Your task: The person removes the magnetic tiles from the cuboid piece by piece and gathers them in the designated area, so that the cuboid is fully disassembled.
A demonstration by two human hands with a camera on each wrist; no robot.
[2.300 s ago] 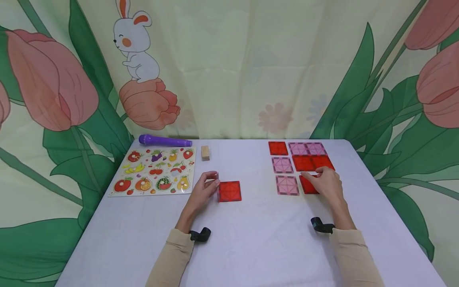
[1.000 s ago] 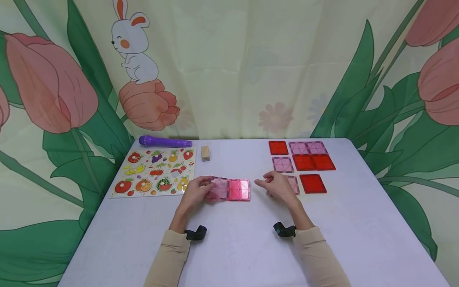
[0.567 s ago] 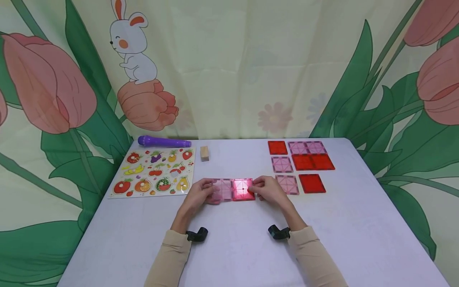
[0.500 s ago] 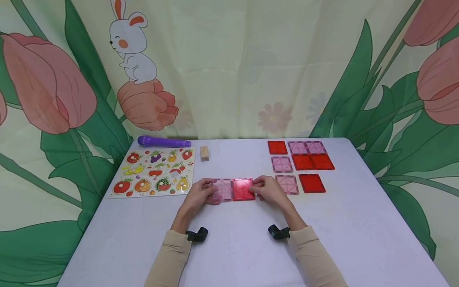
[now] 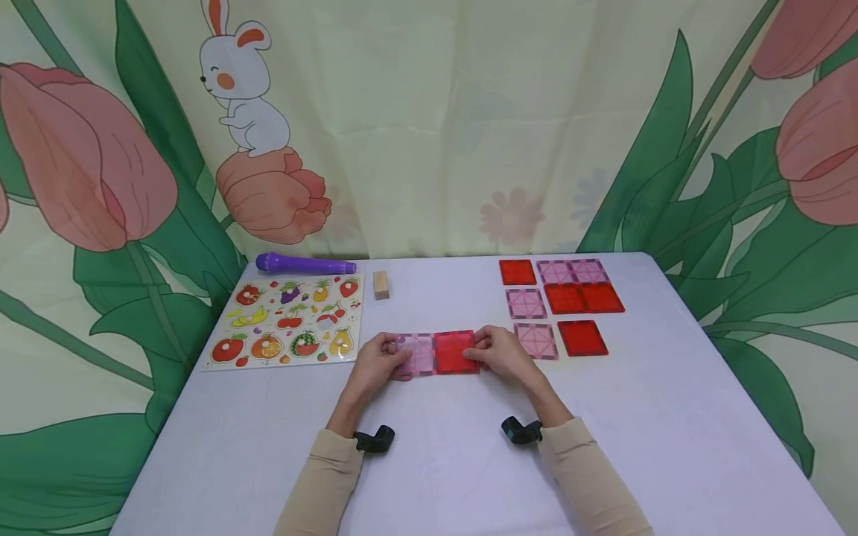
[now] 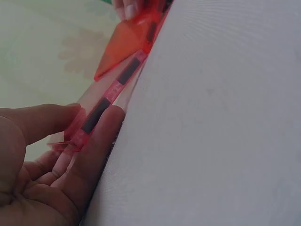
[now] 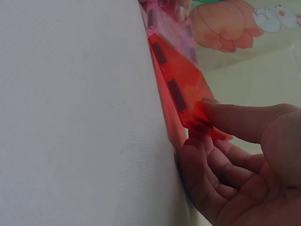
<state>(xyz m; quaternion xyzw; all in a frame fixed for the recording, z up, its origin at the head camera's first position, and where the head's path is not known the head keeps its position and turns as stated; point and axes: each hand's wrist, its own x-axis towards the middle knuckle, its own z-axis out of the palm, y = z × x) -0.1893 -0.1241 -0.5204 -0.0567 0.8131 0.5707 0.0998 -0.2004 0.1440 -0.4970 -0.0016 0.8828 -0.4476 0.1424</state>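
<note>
In the head view my left hand pinches a pink see-through magnetic tile by its left side. Edge to edge with it is a red magnetic tile, whose right side my right hand pinches. The left wrist view shows the thumb on top of the pink tile and a finger beneath. From the right wrist, the red tile looks tilted, its near end off the white cloth, with the thumb above and curled fingers below. Part of the pink tile's left end is hidden by fingers.
Several red tiles and pink tiles lie in rows at the right. A fruit puzzle board is at the left, a purple toy microphone behind it. A small wooden block stands near the board's corner.
My right hand has left the red tile at the right and come to pinch the middle red one. The pink tile, earlier seen edge-on in my left hand, now faces up beside it.
</note>
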